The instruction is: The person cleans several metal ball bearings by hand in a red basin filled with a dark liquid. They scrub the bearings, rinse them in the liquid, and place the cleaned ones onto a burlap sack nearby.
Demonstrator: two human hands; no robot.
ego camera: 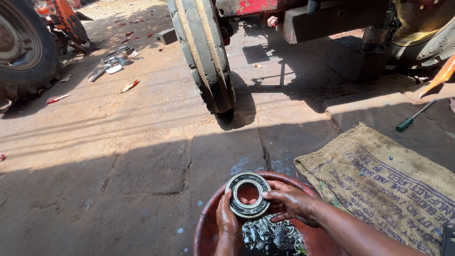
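Note:
A round metal bearing point(247, 209), wet and greasy with a wide centre hole, is held upright over a reddish-brown basin point(206, 230). My left hand point(228, 226) grips its lower left edge from below. My right hand point(293, 203) clasps its right side, thumb on the rim. Dark oily liquid point(270, 237) fills the basin beneath the bearing. Both hands are wet and slick.
A burlap sack point(379, 182) lies flat to the right of the basin. A green-handled screwdriver point(414, 116) rests beyond it. A narrow ribbed tractor tyre point(204, 52) stands ahead under a red vehicle frame. A large tyre point(23, 47) and scattered tools point(113, 61) are at the far left.

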